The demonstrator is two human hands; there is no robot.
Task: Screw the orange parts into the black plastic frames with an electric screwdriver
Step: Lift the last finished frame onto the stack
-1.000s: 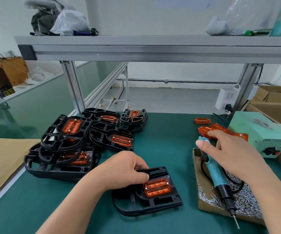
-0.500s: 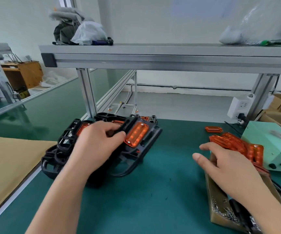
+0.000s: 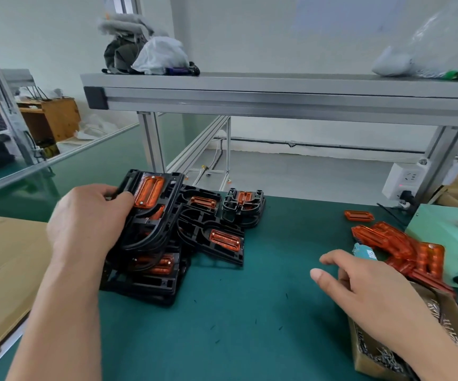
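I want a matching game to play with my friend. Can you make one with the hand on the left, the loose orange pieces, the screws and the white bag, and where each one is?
Things:
1. left hand
2. loose orange parts
3. screws
4. white bag

Places:
A. in the cardboard box
B. on the top shelf
C. gripping a black frame
D. piled beside the pale green box

Pairs: 1-C, 2-D, 3-A, 4-B

White walls (image 3: 249, 28), aluminium shelf (image 3: 277, 97), wooden cabinet (image 3: 57, 116), green bench mat (image 3: 236, 312).
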